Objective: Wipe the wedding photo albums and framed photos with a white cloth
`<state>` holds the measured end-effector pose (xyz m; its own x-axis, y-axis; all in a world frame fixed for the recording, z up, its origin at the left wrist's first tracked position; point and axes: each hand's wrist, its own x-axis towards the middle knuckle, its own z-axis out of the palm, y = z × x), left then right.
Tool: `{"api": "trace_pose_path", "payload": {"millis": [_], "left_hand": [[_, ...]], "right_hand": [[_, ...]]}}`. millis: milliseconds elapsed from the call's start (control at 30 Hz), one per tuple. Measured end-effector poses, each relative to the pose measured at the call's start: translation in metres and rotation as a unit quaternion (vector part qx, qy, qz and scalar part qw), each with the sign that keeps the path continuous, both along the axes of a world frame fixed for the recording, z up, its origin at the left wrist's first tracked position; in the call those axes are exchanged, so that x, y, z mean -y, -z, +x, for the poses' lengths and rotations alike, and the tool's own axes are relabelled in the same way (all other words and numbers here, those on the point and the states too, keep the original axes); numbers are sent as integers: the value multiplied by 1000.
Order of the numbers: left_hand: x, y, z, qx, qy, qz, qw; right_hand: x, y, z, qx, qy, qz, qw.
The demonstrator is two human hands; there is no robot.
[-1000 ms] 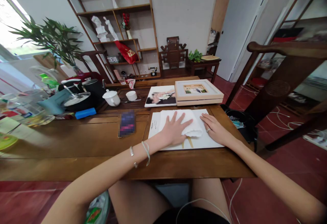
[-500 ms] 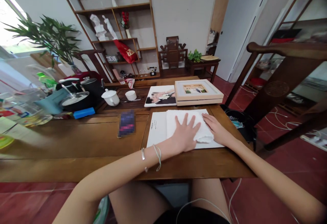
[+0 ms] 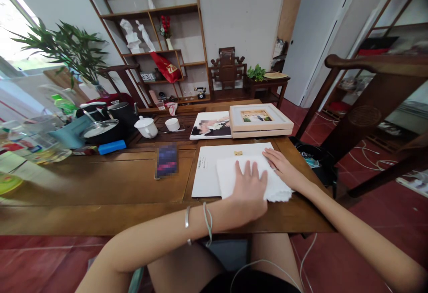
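Observation:
A flat white panel (image 3: 209, 181) with small print at its left and a small gold-coloured hanger (image 3: 238, 153) near its far edge lies on the table, like the back of a picture. Spread over its front part is a white wipe (image 3: 227, 181) with a wavy edge, which hangs slightly past the panel's near edge. My left hand (image 3: 249, 190) presses flat on the wipe, fingers apart. My right hand (image 3: 284, 168) rests on the panel's right edge with its fingers stretched out, beside the wipe.
Behind the panel lie a boxed frame (image 3: 261, 128) and a photo panel (image 3: 210, 125). A pixelated dark item (image 3: 166, 160) lies to the left. Further left stand a white teapot (image 3: 146, 127), a white cup (image 3: 172, 125), a blue box (image 3: 112, 146) and a black pan (image 3: 102, 132). A wooden chair (image 3: 371, 101) stands at right.
My left hand has slid toward me with the wipe, uncovering the gold-coloured hanger and the panel's far part. My right hand stays on the right edge.

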<state>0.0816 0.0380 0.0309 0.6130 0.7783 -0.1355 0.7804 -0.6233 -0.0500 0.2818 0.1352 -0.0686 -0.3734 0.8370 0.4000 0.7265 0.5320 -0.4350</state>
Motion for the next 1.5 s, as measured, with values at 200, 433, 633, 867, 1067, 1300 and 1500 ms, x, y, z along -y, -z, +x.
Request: {"api": "trace_pose_path", "payload": {"millis": [200, 433, 633, 867, 1067, 1300, 1500], "left_hand": [[-76, -7, -20, 72, -11, -44, 996], [-130, -11, 3, 154, -20, -109, 982], [-113, 10, 17, 125, 52, -21, 991], [-12, 14, -1, 103, 154, 21, 982], [48, -6, -55, 93, 183, -58, 977], [50, -13, -131, 81, 24, 14, 996], [57, 5, -192, 82, -100, 149, 980]], "right_hand": [[4, -9, -6, -1, -8, 19, 1000], [22, -36, -13, 20, 101, 56, 993], [31, -51, -3, -122, 216, 194, 949], [28, -53, 1, -157, 176, 161, 958], [21, -42, 0, -87, 96, 101, 986], [22, -38, -8, 16, -41, 75, 996], [50, -55, -39, 115, -119, 66, 984]]}}
